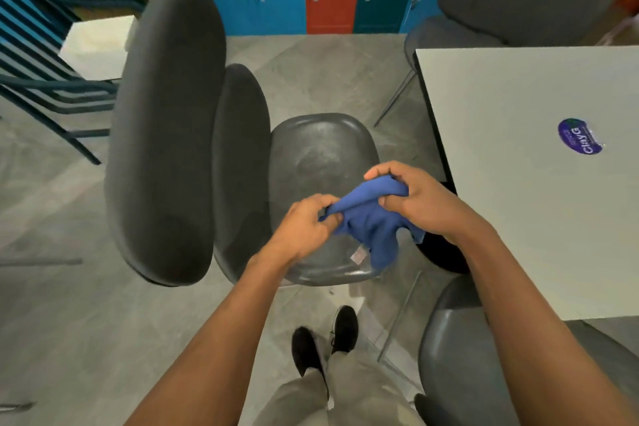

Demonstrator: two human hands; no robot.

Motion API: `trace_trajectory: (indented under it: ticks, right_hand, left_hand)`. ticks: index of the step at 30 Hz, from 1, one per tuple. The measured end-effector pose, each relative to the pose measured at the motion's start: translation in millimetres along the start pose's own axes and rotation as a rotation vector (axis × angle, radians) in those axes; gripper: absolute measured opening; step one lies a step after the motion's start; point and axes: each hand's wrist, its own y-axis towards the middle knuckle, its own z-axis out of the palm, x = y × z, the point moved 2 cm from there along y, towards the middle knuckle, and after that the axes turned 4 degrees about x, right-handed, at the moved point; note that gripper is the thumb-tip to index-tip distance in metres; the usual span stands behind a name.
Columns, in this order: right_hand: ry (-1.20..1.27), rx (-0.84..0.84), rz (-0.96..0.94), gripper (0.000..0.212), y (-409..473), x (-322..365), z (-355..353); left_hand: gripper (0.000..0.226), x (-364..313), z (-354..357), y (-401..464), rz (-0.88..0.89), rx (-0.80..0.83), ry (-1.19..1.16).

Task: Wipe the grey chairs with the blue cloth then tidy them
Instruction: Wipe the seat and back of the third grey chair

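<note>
Head view, looking down. The blue cloth [370, 218] hangs in the air between both hands, above the front half of the seat of the grey chair [321, 162] directly ahead of the person. The left hand [304, 228] pinches the cloth's left end between thumb and curled fingers [328, 214]; the right hand [415, 197] grips the upper right edge, its fingers curled round a bunched fold. Neither hand is spread; both are closed on fabric. The held edge runs from lower left to upper right, and the loose remainder drapes down toward the seat without clearly touching it.

The deciding relation is vertical: the seat lies straight below the cloth and both hands, so the wiping stroke calls for lowering, not reaching. The seat's long axis runs away from the person. The two hands sit at a similar height; the right is slightly farther forward, over the seat's centre, and the left is nearer its front edge.

The chair's backrest [242, 166] stands at the left of the seat, with the back of a second grey chair [166, 128] just beside it. A white surface [518, 166] borders the seat on the right. The cloth appears, by judgement, to be in the course of folding or regripping before a wipe.
</note>
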Motion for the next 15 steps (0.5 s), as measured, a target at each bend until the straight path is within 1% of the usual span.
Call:
trace_trajectory:
  ticks: [3,7,10,13,15]
  right_hand:
    - [-0.031,-0.032,0.037,0.032,-11.2,3.1,-6.5]
    - [0.065,-0.1,0.054,0.024,-18.4,7.0,-4.1]
    - [0.143,-0.109,0.044,0.016,-20.2,9.6,0.8]
    - [0.182,-0.079,0.05,0.011,-20.1,12.4,8.4]
    - [0.157,-0.041,0.055,0.011,-17.9,13.1,13.6]
  left_hand:
    - [0.019,-15.3,-12.5,-7.0,0.027,-0.079,-0.028]
    - [0.018,-34.8,-30.2,-17.3,0.066,-0.174,-0.101]
    - [0.018,-45.9,-41.7,-22.0,0.091,-0.237,-0.135]
    - [0.017,-52.2,-51.1,-23.2,0.091,-0.301,-0.099]
    - [0.016,-53.7,-56.1,-23.1,0.074,-0.3,-0.02]
